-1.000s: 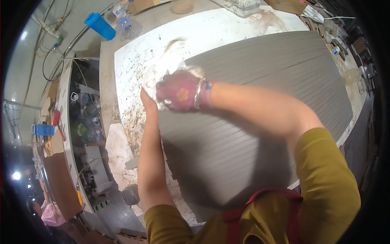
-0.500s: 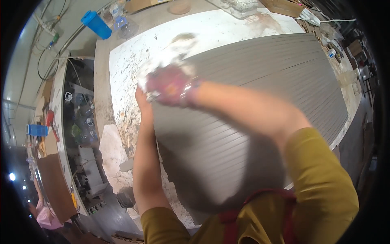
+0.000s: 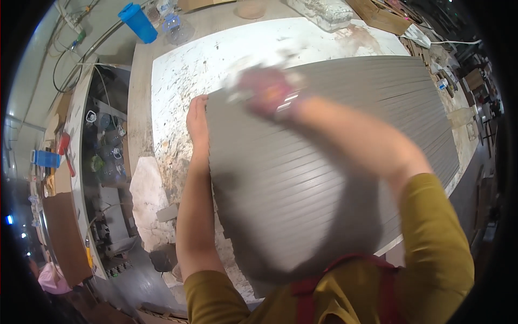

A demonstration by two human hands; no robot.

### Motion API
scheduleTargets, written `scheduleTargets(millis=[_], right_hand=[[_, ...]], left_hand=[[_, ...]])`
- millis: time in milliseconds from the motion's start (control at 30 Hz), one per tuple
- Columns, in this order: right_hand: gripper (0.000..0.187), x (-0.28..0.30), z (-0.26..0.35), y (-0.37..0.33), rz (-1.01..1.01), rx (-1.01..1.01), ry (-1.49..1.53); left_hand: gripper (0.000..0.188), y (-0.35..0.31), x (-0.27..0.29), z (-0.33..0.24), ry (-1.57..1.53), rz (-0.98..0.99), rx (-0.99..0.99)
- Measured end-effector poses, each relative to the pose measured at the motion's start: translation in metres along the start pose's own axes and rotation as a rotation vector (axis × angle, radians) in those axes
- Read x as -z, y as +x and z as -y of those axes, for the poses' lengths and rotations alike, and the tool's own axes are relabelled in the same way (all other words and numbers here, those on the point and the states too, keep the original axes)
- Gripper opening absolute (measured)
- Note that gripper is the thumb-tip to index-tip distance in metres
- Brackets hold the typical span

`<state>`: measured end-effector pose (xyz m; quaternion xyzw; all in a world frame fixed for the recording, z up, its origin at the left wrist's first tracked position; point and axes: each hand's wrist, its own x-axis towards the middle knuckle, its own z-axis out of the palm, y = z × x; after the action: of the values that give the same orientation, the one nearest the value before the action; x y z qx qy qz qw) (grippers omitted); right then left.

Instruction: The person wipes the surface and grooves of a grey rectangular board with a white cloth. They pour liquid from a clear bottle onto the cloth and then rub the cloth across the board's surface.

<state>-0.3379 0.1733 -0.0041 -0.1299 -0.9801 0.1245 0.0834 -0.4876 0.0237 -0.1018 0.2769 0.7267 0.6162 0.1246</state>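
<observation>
A large grey surface of narrow strips laid side by side (image 3: 280,162) covers most of the table, with a ragged left edge. My left hand (image 3: 198,117) is bare and rests along that edge near its far corner, fingers stretched out and gripping nothing. Over the far left part of the strips is my right hand (image 3: 268,93), in a purple-red glove and smeared by motion. Its fingers are closed on a bunched whitish rag (image 3: 236,93), whose outline is blurred. My forearm's shadow falls across the strips.
Dark specks litter the white board (image 3: 175,81) under the strips. A blue tumbler (image 3: 138,22) and a clear plastic bottle (image 3: 175,28) stand at the far left. A white wrapped block (image 3: 324,13) lies at the back. Left of the table are shelves holding bottles (image 3: 110,140).
My right hand has swept with the rag to the right, away from my left hand and over the strips. My left hand stays at the edge, now in plain sight.
</observation>
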Motion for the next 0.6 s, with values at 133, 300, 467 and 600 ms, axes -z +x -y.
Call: scheduleTargets(millis=[133,300,467,600], right_hand=[[0.020,-0.002,0.082,0.033,0.077,0.144,-0.042],[0.016,0.019,-0.056,-0.032,-0.209,-0.069,0.198],[0.022,0.029,-0.027,-0.013,-0.075,-0.121,-0.137],[0.023,0.001,0.087,0.045,0.018,0.041,-0.075]], left_hand=[[0.037,0.007,0.011,0.029,-0.176,-0.040,-0.091],[0.032,-0.003,0.002,-0.008,0.170,0.009,-0.073],[0.030,-0.006,0.000,-0.008,0.138,-0.020,-0.041],[0.031,0.010,0.008,0.032,-0.108,-0.208,-0.010]])
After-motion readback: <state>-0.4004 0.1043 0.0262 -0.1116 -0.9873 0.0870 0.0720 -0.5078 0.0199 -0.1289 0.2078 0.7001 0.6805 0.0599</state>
